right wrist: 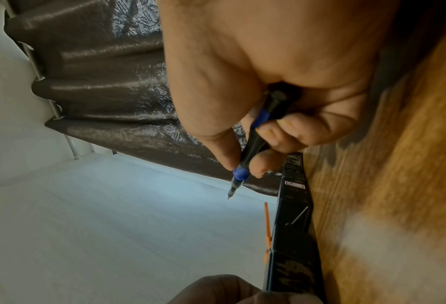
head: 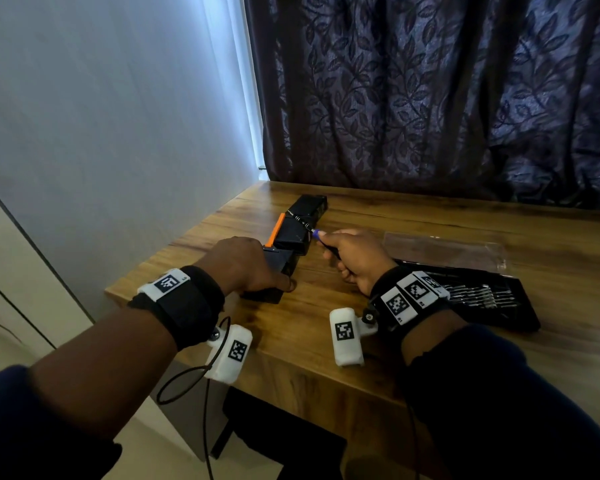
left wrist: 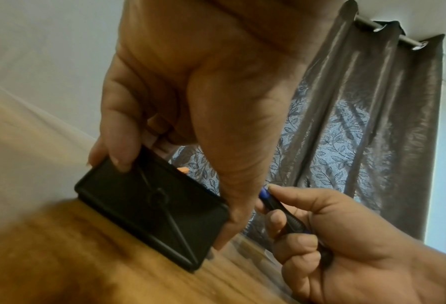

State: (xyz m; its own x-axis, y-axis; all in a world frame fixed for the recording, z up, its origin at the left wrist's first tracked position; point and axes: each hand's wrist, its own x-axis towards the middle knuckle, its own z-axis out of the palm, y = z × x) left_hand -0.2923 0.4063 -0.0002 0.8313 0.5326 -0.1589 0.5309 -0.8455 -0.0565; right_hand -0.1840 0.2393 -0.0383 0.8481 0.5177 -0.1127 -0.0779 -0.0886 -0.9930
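Observation:
A long black device (head: 297,233) with an orange strip (head: 277,230) along its left side lies on the wooden table (head: 326,327). My left hand (head: 246,263) grips its near end (left wrist: 149,203), fingers on one side and thumb on the other. In my right hand (head: 352,258) I hold a black and blue precision screwdriver (right wrist: 253,148), fingers curled round the handle. Its metal tip (right wrist: 229,195) points at the device's top (head: 305,223) in the head view. Whether the tip touches the device I cannot tell.
A black tray of screwdriver bits (head: 478,296) lies on the table to the right, with its clear plastic lid (head: 444,251) behind it. A dark leaf-patterned curtain (head: 430,98) hangs behind the table. A white wall (head: 101,116) stands on the left.

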